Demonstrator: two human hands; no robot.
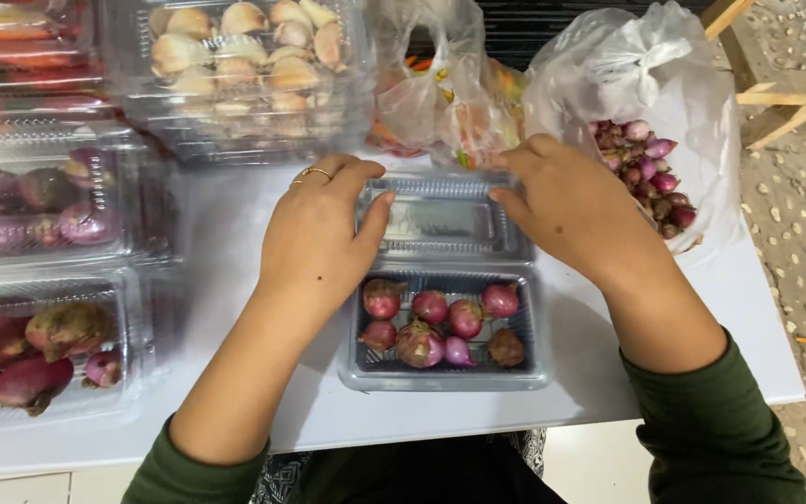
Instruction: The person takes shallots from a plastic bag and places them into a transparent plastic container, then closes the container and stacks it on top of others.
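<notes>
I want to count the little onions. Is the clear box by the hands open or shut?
Open. The clear box has its lid flipped back flat, both hands, left hand and right hand, on it, and the shallots lie uncovered.

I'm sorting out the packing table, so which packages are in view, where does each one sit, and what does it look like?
Open clamshell box: centre, clear, rectangular, holding shallots; left hand and right hand on its lid.
Shallot bag: right, thin translucent white plastic.
Knotted bag: top centre, clear, orange contents.
Garlic box: top left, clear.
Closed clamshells: left, clear, purple-red bulbs.
</notes>
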